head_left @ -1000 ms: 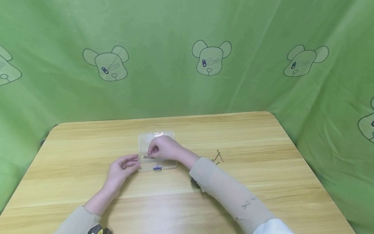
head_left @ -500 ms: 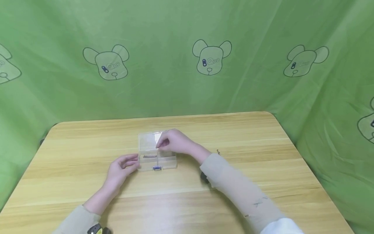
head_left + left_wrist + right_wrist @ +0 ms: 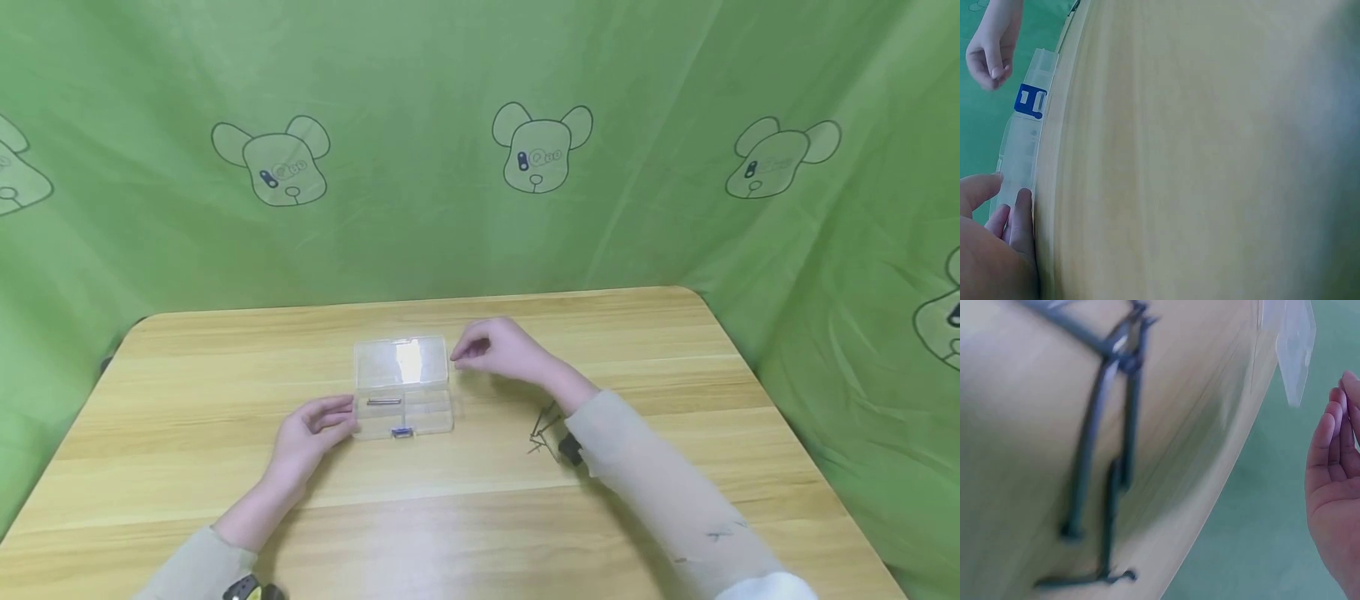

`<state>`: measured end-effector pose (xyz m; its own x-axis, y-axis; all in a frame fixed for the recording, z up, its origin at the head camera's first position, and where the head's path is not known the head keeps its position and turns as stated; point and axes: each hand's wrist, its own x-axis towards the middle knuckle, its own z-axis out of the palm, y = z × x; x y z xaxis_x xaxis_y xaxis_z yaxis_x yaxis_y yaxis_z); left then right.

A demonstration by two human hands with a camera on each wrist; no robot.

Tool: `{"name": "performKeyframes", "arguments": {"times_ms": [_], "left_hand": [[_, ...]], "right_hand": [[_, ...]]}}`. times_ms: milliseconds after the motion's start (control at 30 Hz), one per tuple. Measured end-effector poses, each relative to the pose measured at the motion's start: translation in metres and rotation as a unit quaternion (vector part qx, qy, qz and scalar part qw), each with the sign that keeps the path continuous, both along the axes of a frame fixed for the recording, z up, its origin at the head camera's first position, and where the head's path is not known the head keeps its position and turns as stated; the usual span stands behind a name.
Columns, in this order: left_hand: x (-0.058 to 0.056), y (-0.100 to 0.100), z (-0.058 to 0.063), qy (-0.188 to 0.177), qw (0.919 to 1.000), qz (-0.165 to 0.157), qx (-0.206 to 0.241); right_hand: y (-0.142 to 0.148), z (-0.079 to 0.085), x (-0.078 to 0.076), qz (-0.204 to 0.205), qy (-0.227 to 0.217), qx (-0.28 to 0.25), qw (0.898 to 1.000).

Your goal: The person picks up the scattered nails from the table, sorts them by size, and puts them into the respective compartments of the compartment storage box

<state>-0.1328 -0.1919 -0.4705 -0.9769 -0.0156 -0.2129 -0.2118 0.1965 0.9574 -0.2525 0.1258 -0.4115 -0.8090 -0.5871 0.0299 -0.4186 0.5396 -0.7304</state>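
Observation:
A clear plastic box (image 3: 427, 423) with a blue latch (image 3: 402, 432) lies with its lid (image 3: 375, 367) raised back. In its left compartment rest slim metal pieces (image 3: 384, 402) like nails or screws. My left hand (image 3: 300, 437) touches the box's left side with relaxed thumb and fingers, also seen in the left wrist view. My right hand (image 3: 502, 348) is in the air just right of the lid, fingers loosely bent, with nothing visible in them. Under my right forearm lie several dark, headed nails or screws (image 3: 538, 435), blurred in the right wrist view.
The wooden table (image 3: 450, 533) bears the box left of its middle and the loose pieces to the right. A green cloth (image 3: 420, 233) printed with bear heads hangs behind and around it. Bands with dark devices are on both wrists.
My right hand has left the box, rising and moving right past the lid. The metal pieces in the left compartment have come into full view. My left hand has stayed in place.

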Motion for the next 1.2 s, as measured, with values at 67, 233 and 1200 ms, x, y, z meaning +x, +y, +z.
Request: {"name": "performKeyframes", "arguments": {"times_ms": [67, 233, 1200], "left_hand": [[0.0, 0.0, 0.0, 0.001, 1.0, 0.0, -0.001], [0.0, 0.0, -0.001, 0.002, 1.0, 0.0, -0.006], [0.0, -0.001, 0.0, -0.004, 1.0, 0.003, -0.001]], "right_hand": [[0.009, -0.001, -0.001, -0.007, -0.001, -0.006, 1.0], [0.032, -0.005, -0.003, -0.024, -0.001, -0.01, 1.0], [0.139, -0.026, 0.006, -0.102, -0.015, 0.022, 0.994]]}}
